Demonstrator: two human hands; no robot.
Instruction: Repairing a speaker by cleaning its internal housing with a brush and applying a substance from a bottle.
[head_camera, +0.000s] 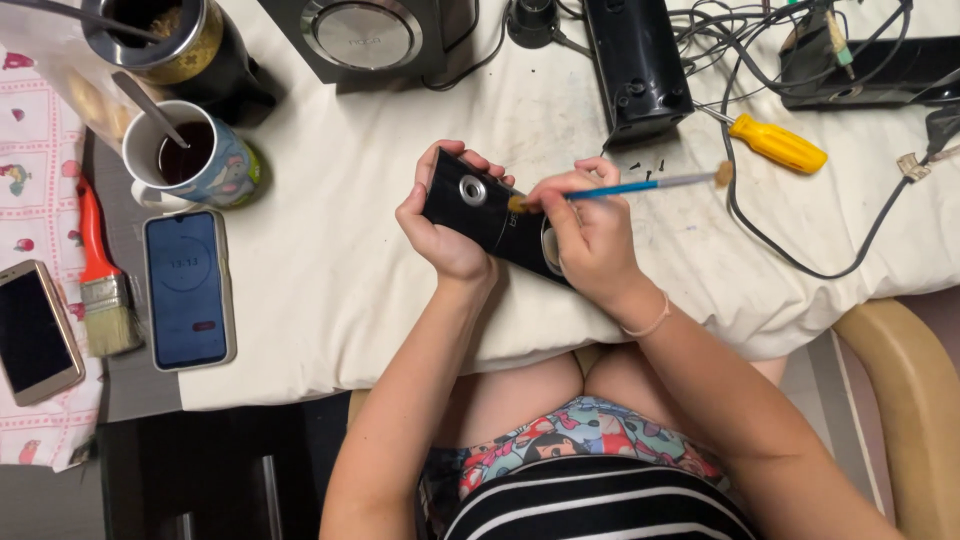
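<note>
The left hand (445, 225) is clasping a small black speaker (490, 215), fingers wrapped over its far edge and thumb pressing the near side, holding it tilted just above the white cloth (330, 270). The right hand (590, 235) is pinching a blue-handled brush (620, 187) between thumb and forefinger, bristles touching the speaker's face just beyond the fingertips. The casing is appearing rigid, glossy and likely slippery; judged light enough for one hand. The round driver openings are looking delicate, so gripping by the long edges seems safest. A yellow screwdriver (778, 144) is lying well apart from the right fingers.
</note>
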